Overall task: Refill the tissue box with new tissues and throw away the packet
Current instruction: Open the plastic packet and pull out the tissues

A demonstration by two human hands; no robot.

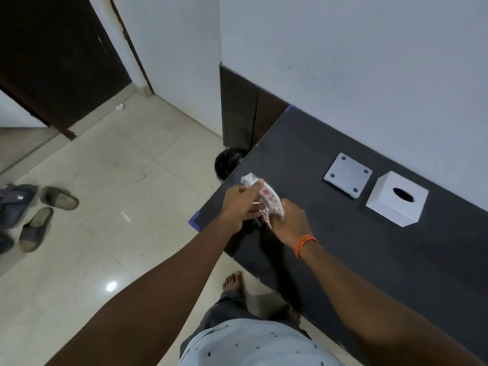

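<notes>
Both hands hold a clear plastic tissue packet (pixel 266 198) with pink print above the near left corner of the dark table (pixel 369 249). My left hand (pixel 241 208) grips the packet's upper end. My right hand (pixel 289 224), an orange thread on its wrist, grips the lower end. A white cube tissue box (pixel 396 199) with an oval slot on top stands on the table to the right. Next to it lies a flat grey square panel (pixel 348 175) with four dark feet facing up.
A bin with a black liner (pixel 228 163) stands on the floor behind the table's left edge. Sandals and shoes (pixel 37 215) lie on the tiled floor at the left. A dark door (pixel 52 56) is at the far left; a crumpled scrap (pixel 119 107) lies near the wall.
</notes>
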